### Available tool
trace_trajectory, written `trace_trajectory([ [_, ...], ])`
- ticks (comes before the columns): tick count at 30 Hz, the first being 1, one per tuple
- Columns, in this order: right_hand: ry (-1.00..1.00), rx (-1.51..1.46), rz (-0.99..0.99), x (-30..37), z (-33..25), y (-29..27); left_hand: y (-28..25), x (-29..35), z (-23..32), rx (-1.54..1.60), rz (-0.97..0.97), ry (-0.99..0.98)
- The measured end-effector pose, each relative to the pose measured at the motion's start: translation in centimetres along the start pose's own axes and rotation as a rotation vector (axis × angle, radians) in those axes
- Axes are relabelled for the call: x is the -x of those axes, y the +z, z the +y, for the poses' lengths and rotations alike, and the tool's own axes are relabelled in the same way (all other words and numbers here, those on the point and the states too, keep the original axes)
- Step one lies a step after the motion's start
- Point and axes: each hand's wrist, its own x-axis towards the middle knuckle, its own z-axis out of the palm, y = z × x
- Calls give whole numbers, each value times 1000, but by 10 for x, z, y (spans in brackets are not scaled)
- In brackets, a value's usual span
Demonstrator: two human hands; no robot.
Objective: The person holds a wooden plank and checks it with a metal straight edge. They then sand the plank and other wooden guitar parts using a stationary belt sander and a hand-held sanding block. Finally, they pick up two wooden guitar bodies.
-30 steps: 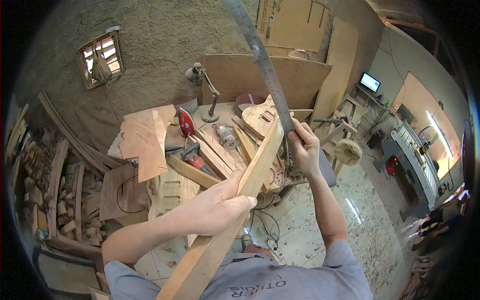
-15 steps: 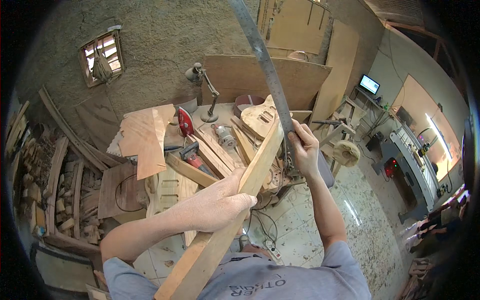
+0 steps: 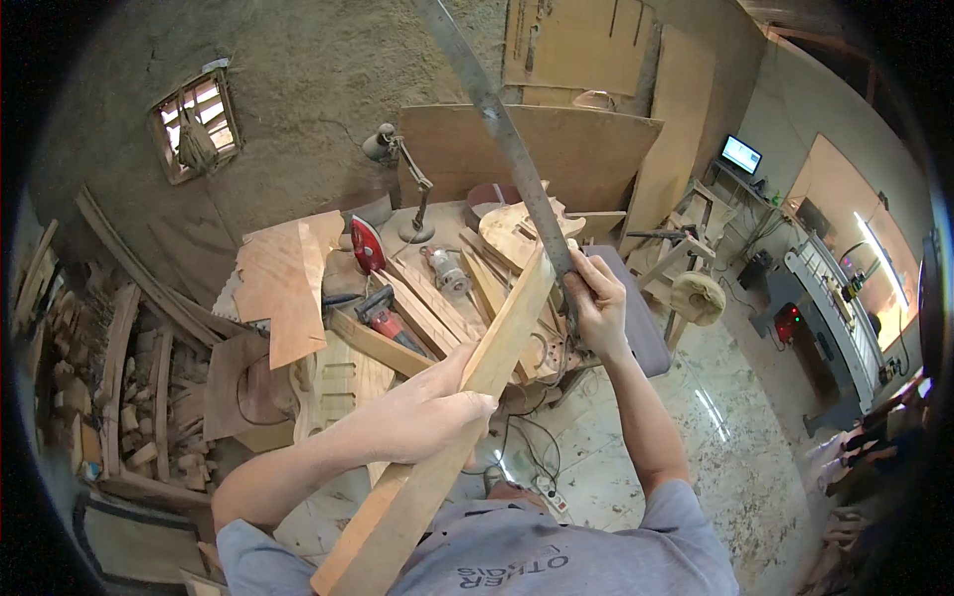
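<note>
Pale wooden squared beam (image 3: 429, 485), slanting through the curled, gripping fingers of the left hand (image 3: 435, 405); long grey metal ruler (image 3: 515, 154), extending above the pinching fingers of the right hand (image 3: 600, 306).

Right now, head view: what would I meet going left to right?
Small window → red iron → left hand, gripping a wooden bar → right hand, holding a long metal ruler → round stool seat → grey machine. Bar and ruler slant across, so no slot of their own.
</note>
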Motion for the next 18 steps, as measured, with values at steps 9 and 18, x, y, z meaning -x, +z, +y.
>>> trace_trajectory([
  [9,403,-283,156,38,96,27,-20,-49,-104,405,94,66],
  [18,820,207,-118,139,275,81,6,-88,-187,516,279,19],
])
